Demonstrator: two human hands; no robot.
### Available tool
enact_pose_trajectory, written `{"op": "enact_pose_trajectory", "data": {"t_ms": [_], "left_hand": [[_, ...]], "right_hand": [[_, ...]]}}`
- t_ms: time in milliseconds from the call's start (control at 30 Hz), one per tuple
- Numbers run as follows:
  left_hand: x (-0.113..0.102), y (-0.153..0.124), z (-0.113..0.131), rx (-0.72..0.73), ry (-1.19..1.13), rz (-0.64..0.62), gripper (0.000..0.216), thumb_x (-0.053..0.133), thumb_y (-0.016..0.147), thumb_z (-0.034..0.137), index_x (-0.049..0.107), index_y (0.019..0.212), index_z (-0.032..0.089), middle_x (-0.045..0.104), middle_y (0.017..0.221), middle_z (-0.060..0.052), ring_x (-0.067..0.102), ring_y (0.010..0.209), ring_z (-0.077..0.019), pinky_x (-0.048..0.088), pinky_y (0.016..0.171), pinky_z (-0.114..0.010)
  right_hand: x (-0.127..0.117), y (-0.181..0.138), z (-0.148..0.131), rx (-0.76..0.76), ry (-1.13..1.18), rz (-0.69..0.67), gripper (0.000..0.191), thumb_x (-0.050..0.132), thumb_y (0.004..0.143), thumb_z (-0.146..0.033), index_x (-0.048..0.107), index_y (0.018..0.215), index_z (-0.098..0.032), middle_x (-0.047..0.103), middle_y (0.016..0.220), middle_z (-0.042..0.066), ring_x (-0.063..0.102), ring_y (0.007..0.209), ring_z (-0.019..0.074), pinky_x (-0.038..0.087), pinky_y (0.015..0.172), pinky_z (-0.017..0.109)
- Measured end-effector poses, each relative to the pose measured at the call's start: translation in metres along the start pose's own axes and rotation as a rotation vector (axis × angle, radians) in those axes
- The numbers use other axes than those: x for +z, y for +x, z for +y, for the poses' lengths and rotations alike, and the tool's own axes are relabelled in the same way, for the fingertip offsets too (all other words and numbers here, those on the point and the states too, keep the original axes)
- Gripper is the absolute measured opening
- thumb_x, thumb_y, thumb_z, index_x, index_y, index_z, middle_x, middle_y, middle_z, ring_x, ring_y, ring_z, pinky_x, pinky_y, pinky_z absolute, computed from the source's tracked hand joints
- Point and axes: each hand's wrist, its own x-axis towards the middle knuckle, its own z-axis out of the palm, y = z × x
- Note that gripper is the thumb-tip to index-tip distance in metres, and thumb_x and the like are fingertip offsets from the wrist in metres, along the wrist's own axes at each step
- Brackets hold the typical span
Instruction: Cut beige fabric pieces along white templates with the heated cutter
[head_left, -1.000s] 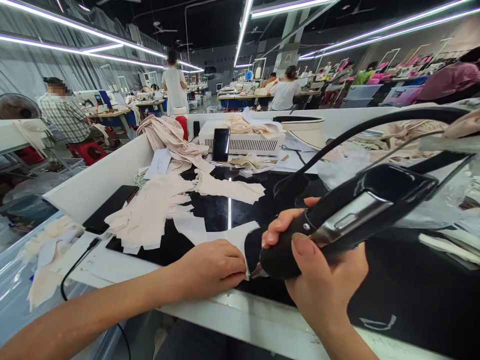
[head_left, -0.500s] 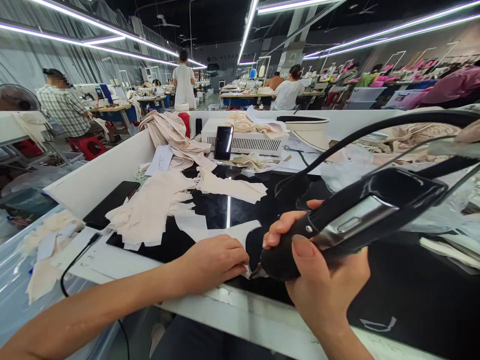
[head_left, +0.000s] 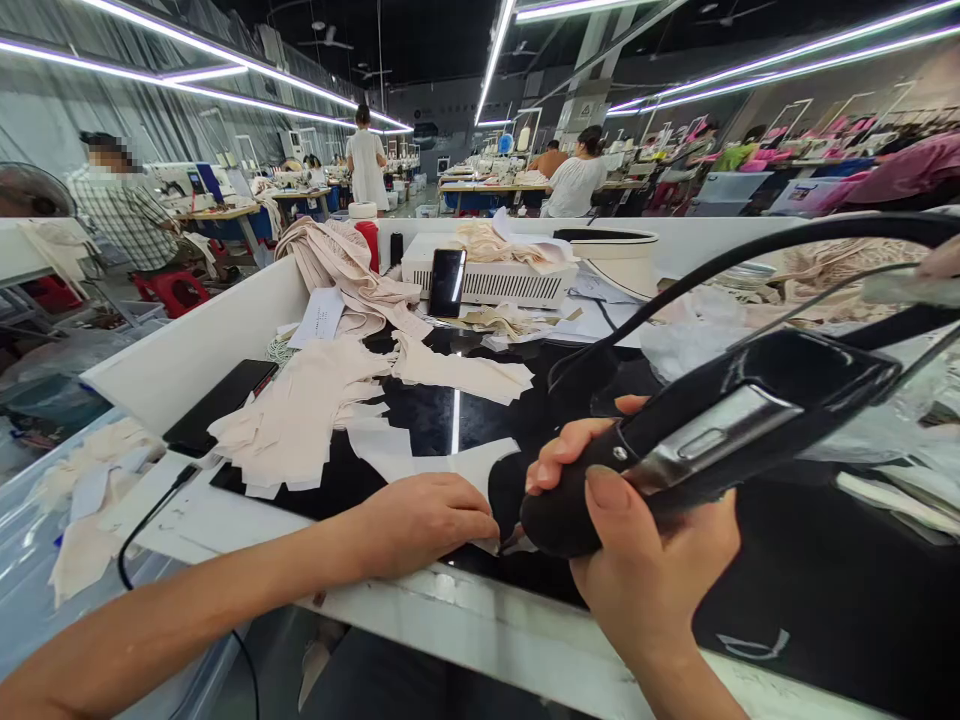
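Note:
My right hand (head_left: 637, 560) is wrapped round a black hand-held cutting tool (head_left: 720, 430) with a thick black cable; its tip touches the edge of a pale fabric piece (head_left: 450, 465) on the black glossy work surface (head_left: 787, 570). My left hand (head_left: 424, 520) lies palm down with its fingers curled, pressing that fabric piece flat right beside the tool tip. A heap of cut beige fabric pieces (head_left: 300, 420) lies to the left of my hands.
A white box unit (head_left: 487, 280) with a phone (head_left: 448, 283) leaning on it stands at the back, beside folded beige cloth (head_left: 337, 265). A black tablet (head_left: 221, 405) lies at the left by the white wall. Other people work at tables beyond.
Both hands hold nearly the same place; the tool tip has crept slightly along the fabric edge, and my left fingers have shifted a little with it.

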Motion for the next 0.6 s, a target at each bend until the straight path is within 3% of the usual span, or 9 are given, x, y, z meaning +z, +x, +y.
{"op": "enact_pose_trajectory", "data": {"t_ms": [333,600], "left_hand": [[-0.0043,-0.0066,-0.0061,0.13,0.03,0.032,0.033,0.059,0.121,0.003,0.086,0.136,0.015,0.088,0.127,-0.01,0.084,0.122,-0.0221,0.064,0.117,-0.03],[-0.0021,-0.0093,-0.0064,0.123,0.082,0.017,0.032,0.058,0.123,0.006,0.085,0.137,0.016,0.089,0.129,-0.009,0.084,0.125,-0.0231,0.065,0.118,-0.031]], "right_hand": [[-0.0009,0.0012,-0.0014,0.025,0.043,0.011,0.049,0.108,0.093,-0.053,0.077,0.125,-0.033,0.081,0.085,-0.006,0.074,0.06,0.016,0.066,0.055,0.027],[-0.0009,0.0028,-0.0005,0.034,0.036,0.029,0.052,0.11,0.09,-0.055,0.077,0.123,-0.032,0.08,0.084,-0.006,0.074,0.059,0.0159,0.066,0.056,0.027]]}}
